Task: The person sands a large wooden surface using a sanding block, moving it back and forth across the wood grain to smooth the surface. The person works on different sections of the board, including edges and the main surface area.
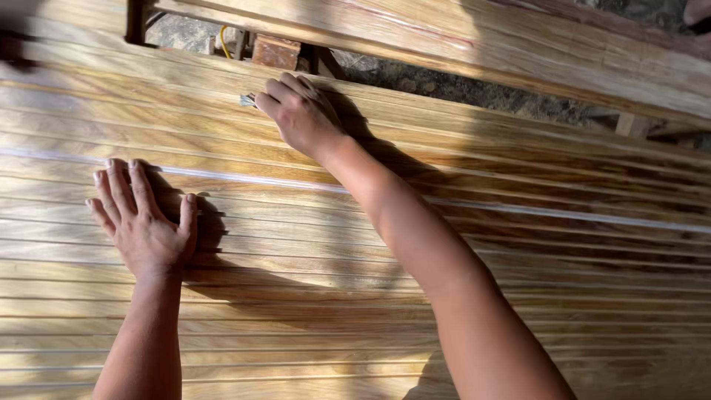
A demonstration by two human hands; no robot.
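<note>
while the left hand [144, 226] lay flat and open on the grooved, golden-yellow wooden slat panel [311, 296], the right hand [300, 115], beyond it, pinched a small grey pad [247, 100] against a groove; one white-filled groove [222, 175] lay between them, the others looked unfilled.

What I can't make out from the head camera

My right hand [300, 115] covers nearly all of a small grey object [247, 100], so I can't tell what it is. The grooved wooden panel [518, 244] runs off the left, right and bottom edges. A dark blur [18, 48] at the upper left and a pale shape [698, 11] at the top right corner are unidentifiable.
</note>
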